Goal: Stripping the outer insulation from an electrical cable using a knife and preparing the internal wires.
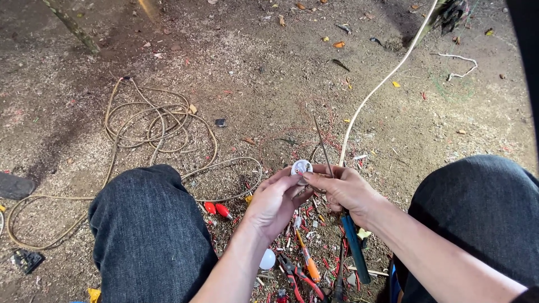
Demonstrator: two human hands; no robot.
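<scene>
My left hand (275,199) and my right hand (345,189) meet in front of me, between my knees. Together they pinch a small white round fitting (301,166) at the fingertips. My right hand also holds thin bare wire ends (322,140) that stick up past the fitting. A pale cable (377,87) runs from my hands up to the top right. Below my hands lie an orange-handled screwdriver (308,262), red-handled pliers (299,278) and a blue-handled tool (355,249).
I sit on bare dirt with both knees in dark jeans (147,224). A coil of tan cable (151,123) lies to the left. Red clips (217,210), a white bulb (268,259) and many red and white wire scraps (314,219) litter the ground.
</scene>
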